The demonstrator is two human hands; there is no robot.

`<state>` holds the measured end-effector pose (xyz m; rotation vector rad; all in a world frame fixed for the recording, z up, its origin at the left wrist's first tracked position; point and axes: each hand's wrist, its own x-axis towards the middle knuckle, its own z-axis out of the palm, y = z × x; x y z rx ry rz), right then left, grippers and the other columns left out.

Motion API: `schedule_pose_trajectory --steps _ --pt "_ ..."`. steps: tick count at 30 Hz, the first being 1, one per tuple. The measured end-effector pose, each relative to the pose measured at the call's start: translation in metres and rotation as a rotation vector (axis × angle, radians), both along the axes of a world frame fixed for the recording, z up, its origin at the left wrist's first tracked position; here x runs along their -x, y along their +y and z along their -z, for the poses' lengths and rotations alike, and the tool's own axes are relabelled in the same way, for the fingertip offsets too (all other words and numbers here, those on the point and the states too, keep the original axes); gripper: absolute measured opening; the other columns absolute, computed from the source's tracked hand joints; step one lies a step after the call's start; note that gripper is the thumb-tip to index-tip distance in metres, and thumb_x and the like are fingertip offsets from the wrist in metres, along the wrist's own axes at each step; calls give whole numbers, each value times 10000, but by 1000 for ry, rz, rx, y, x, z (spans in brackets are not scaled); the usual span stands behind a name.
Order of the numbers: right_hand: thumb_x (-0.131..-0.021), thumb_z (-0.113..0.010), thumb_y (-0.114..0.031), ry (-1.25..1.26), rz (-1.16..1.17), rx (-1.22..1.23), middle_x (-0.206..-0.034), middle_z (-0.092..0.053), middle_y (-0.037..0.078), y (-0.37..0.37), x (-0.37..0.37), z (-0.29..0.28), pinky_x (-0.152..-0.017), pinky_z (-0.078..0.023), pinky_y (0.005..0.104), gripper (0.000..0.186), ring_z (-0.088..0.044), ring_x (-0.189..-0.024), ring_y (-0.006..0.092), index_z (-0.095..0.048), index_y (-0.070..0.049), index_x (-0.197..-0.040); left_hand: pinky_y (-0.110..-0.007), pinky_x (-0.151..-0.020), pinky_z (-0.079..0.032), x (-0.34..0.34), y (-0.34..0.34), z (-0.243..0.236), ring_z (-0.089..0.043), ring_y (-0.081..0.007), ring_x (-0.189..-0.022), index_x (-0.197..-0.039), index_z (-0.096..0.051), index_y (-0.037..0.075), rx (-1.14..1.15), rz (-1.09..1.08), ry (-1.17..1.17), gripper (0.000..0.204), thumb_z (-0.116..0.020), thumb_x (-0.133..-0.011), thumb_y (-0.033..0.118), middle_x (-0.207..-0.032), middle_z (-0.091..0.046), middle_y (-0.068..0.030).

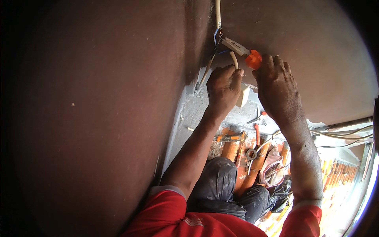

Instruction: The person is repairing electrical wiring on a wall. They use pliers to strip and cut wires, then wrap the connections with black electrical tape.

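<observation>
At the top centre, a cream cable hangs down the brown wall and ends in thin bare and blue wires. My right hand grips pliers with orange handles, their jaws reaching to those wires. My left hand, fingers closed, holds a short cream cable just below the pliers. A darker cable runs down left of my left hand. A cream block is partly visible behind that hand.
Below lie a red-handled cutting tool, an orange-and-black tool, a tape roll and a pink cloth bag on ridged roof tiles. Several cables run along the right. My knees are bent beneath my arms.
</observation>
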<state>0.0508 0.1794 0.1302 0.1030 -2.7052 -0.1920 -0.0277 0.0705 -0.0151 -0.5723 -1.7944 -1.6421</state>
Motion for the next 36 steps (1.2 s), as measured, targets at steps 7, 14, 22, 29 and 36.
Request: schedule_pose_trajectory --steps 7,14,22,29,36 --pt "-936 -782 -136 214 60 -118 -1179 -604 224 -23 6 18 -864 -640 414 388 -639 -1134 372 -575 54 -1202 -448 -706 -506 -10 11 -6 -640 -317 -746 -836 -647 38 -37 -41 -25 221 -799 -988 88 -777 -659 -128" --pt "-884 -830 -201 284 105 -160 -1166 -581 197 -15 14 22 -843 -631 411 446 -631 -1120 345 -580 20 -1179 -455 -701 -505 -13 13 -10 -641 -323 -728 -821 -645 43 -34 -56 -9 230 -793 -989 92 -758 -657 -127" --pt "-880 -833 -215 314 114 -161 -1126 -581 171 -18 16 28 -851 -617 426 419 -634 -1084 333 -579 -11 -1144 -452 -699 -523 -18 14 -14 -666 -324 -727 -856 -684 41 -80 -10 -41 175 -797 -981 88 -782 -690 -127" --pt "-911 -805 -195 215 29 -110 -1134 -630 205 1 19 27 -883 -610 459 365 -672 -1076 367 -578 -12 -1131 -453 -692 -531 -14 16 -1 -687 -331 -734 -883 -702 31 -126 43 -120 141 -805 -970 71 -787 -692 -142" --pt "-1033 -725 -196 91 -18 163 -1222 -614 255 0 15 26 -975 -583 541 319 -637 -1190 454 -562 10 -1214 -291 -648 -516 -15 4 -1 -664 -80 -695 -974 -746 -10 -25 23 -54 110 -748 -1055 64 -767 -717 -68"
